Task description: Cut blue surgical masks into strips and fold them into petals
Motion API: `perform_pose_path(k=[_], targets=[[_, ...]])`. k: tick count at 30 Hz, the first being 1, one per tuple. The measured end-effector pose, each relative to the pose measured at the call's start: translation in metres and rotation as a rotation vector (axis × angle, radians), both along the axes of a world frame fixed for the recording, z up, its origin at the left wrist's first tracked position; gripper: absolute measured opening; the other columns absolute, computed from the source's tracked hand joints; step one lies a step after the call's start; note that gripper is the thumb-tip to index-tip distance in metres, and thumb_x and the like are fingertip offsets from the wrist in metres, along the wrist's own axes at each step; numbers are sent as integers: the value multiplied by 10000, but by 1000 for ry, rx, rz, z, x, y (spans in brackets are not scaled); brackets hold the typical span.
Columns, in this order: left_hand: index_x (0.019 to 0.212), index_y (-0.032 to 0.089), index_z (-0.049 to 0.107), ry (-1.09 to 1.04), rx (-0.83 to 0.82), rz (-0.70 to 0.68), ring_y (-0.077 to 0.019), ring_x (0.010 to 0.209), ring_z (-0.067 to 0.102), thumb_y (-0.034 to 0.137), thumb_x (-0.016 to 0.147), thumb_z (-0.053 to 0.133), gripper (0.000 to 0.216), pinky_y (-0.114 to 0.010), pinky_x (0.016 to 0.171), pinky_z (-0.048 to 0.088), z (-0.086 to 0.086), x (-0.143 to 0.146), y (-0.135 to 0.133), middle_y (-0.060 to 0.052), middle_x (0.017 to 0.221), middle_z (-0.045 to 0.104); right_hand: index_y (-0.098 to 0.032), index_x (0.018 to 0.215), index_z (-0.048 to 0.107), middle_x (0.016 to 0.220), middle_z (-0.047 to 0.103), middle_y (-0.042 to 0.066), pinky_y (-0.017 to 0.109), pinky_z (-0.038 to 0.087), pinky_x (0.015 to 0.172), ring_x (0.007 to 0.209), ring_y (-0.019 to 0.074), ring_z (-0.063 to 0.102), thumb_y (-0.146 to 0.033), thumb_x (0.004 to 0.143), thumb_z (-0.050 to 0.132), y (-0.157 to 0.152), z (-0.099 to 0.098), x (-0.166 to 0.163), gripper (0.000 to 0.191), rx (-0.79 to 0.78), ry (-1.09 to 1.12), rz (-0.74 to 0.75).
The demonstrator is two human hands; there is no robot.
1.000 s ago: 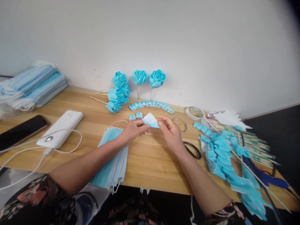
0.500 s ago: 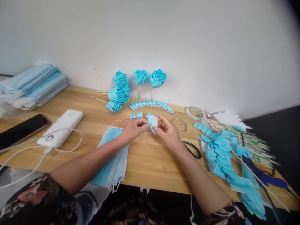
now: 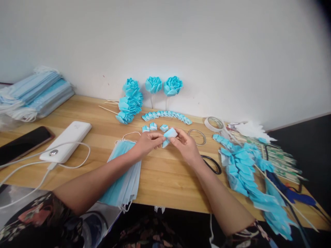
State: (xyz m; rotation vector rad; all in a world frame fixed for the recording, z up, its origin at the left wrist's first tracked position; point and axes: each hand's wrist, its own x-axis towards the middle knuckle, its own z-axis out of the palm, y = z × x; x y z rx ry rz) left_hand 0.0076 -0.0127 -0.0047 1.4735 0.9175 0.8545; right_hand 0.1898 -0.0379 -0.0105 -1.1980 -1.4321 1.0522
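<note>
Between both hands, above the middle of the table, is a small folded piece of blue-and-white mask fabric (image 3: 170, 132). My left hand (image 3: 148, 142) pinches its left edge between thumb and fingertips. At its right side my right hand (image 3: 185, 143) grips it, thumb in front and fingers behind. Just beyond the hands lie a few small folded blue pieces (image 3: 153, 126). Behind them a curved row of folded blue pieces (image 3: 167, 115) rests on the wood. A stack of blue face masks (image 3: 126, 172) lies under my left forearm.
Blue fabric roses (image 3: 173, 86) stand or lie by the wall. On the left are piled masks (image 3: 38, 93), a phone (image 3: 24, 144) and a white power bank (image 3: 67, 141). Right: tape roll (image 3: 214, 124), black ring (image 3: 212, 164), blue petal strips (image 3: 240, 168), blue-handled tool (image 3: 292, 194).
The folded fabric piece has turned in my fingers, its pale face now tilted rather than upright. Both hands stay in nearly the same place; the view shifts slightly.
</note>
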Motion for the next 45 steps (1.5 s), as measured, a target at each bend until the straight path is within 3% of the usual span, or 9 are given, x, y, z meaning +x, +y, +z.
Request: perform_pose_path(k=[6,10,17,21,26,45], targets=[[610,158,602,118,44,-51,-89,541,399,367,798,574,283,-232,537,295,-3,0,-1,35,538,482,-206,846,669,791,683,16,294,503,686,690,154,594,-435,779,682,0,1,3,239,27,-40,-69],[675,151,639,69,29,-34,-93,571,439,387,814,566,283,-229,563,331,-4,1,-1,24,586,522,-209,799,663,719,645,-5,271,473,635,642,139,558,-402,778,688,0,0,2,196,46,-47,-87],[646,148,639,55,9,-5,-88,542,437,397,801,577,300,-224,537,333,-3,1,0,28,548,502,-216,864,671,778,664,0,279,481,655,677,147,582,-363,793,677,-2,2,1,164,103,-106,-83],[595,158,604,29,-84,4,-92,511,443,428,775,598,324,-227,520,352,1,0,1,26,499,496,-230,814,676,851,691,26,327,501,751,798,183,623,-248,803,633,-4,7,0,48,255,-211,-79],[584,159,599,-47,-158,13,-98,522,476,483,741,642,362,-230,527,394,4,-1,0,11,519,526,-252,781,687,928,702,33,387,483,869,904,203,639,-135,782,591,-4,9,0,151,410,-302,-36],[659,150,654,-26,-98,21,-91,521,468,515,752,643,376,-224,520,387,0,1,1,15,537,536,-260,806,690,963,705,28,399,475,910,957,205,639,-114,792,569,-2,2,0,190,395,-353,4]])
